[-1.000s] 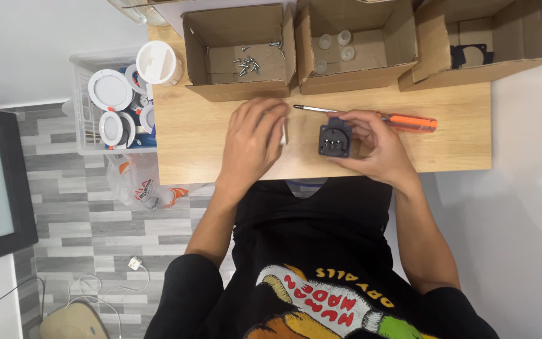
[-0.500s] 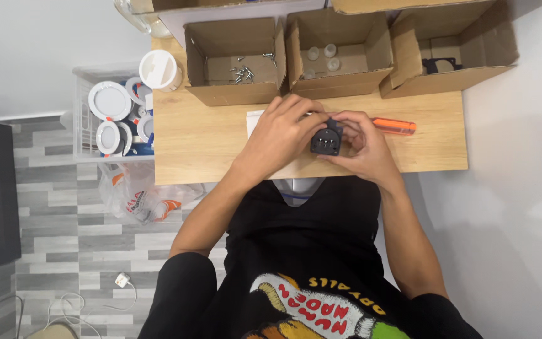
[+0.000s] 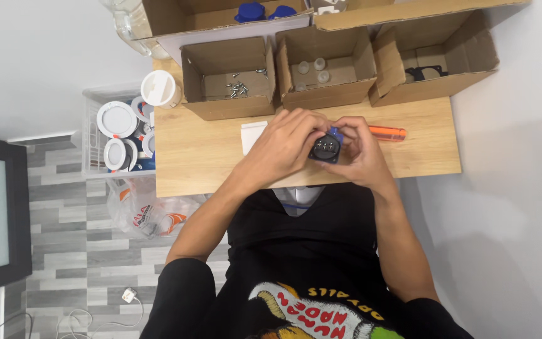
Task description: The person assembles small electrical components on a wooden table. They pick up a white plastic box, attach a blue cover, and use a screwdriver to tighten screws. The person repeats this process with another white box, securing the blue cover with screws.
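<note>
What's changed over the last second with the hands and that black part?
The left hand has closed in on the round black and blue part, so both hands now cup it; the right hand keeps its hold. The orange-handled screwdriver stays on the wooden table, untouched, and the cardboard boxes are unchanged.

Two hands, left (image 3: 283, 145) and right (image 3: 360, 154), hold one black plug (image 3: 325, 149). Beyond them stand three open cardboard boxes (image 3: 227, 78); one orange screwdriver (image 3: 387, 132) lies right of the right hand.
</note>
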